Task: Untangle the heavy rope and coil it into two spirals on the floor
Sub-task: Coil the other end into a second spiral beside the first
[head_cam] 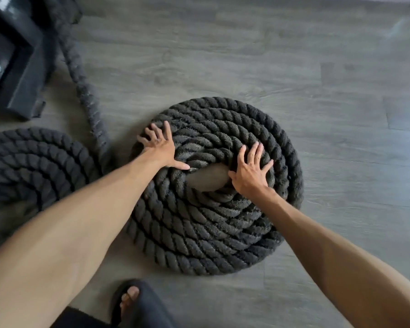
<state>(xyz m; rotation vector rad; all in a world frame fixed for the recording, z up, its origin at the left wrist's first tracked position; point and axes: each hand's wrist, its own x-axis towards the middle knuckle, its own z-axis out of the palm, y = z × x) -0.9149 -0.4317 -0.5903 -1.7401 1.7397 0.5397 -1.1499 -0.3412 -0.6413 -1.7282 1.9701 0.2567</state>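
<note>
On my feed the rope is thick, black and twisted. The spiral both hands are on lies flat on the floor directly under the fingers, wound in several tight turns. At its middle, between the two thumbs, sits the rope's smooth grey-brown end sleeve.

I see the left hand laid palm down on the turns left of that sleeve. Its fingers are straight and spread wide, and the thumb is stretched toward the sleeve. The right hand lies palm down on the other side, fingers also spread and pointing away from the person across the inner turns. The base of its thumb is just beside the sleeve. Both hands press flat.

Out past the left little finger, a loose stretch of the rope comes down from the far left toward the spiral's rim. Where it joins I cannot tell. Beyond the left wrist lies a second spiral, cut off by the picture's edge and near the first. The forearm covers the gap, so I cannot say whether they touch.

The grey wood-look floor spreads out beyond the right fingertips. Far beyond the left fingers stands a blurred black frame. Back between the forearms, a foot in a black sandal rests on the floor.
</note>
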